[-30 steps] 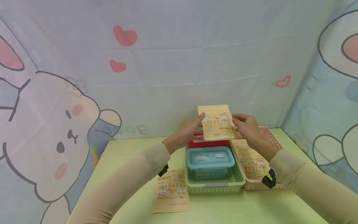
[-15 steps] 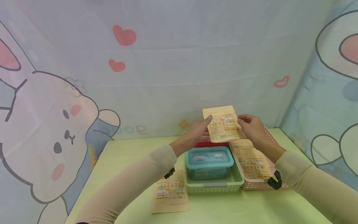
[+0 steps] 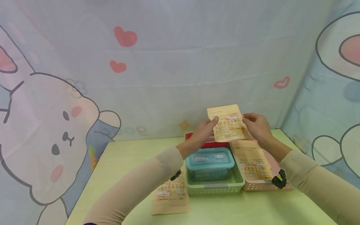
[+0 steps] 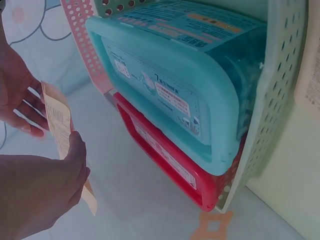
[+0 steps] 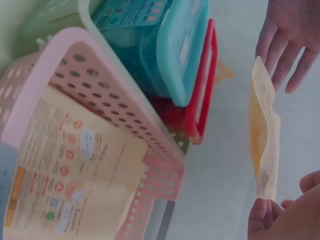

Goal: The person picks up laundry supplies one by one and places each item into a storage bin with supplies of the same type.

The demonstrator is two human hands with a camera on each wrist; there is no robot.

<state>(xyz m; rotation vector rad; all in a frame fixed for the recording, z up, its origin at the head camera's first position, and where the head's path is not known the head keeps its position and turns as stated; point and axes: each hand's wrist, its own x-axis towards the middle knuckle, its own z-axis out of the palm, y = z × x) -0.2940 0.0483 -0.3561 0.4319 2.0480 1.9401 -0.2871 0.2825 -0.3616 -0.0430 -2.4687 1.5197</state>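
Observation:
In the head view a flat cream-coloured printed pouch (image 3: pixel 230 126) is held up above the baskets. My left hand (image 3: pixel 203 132) holds its left edge, thumb on the printed face and fingers behind. Thumb and fingertips of my right hand (image 3: pixel 257 126) pinch the opposite edge. Seen edge-on in the right wrist view, the pouch (image 5: pixel 271 135) spans between both hands. Below stands a green basket (image 3: pixel 216 189) with a blue-lidded box (image 3: pixel 210 158) and a red-lidded box (image 3: pixel 215 144). Beside it, a pink basket (image 3: pixel 254 187) contains similar pouches (image 3: pixel 250 159).
Another printed pouch (image 3: pixel 171 200) lies on the green table (image 3: pixel 135 187), left of the green basket and partly behind my left sleeve. A cloth backdrop (image 3: pixel 168 78) with rabbit drawings rises behind the table.
Both hands and the pouch between them have shifted to the right. More of the red-lidded box and the pink basket's pouches shows now. Boxes and baskets stay put.

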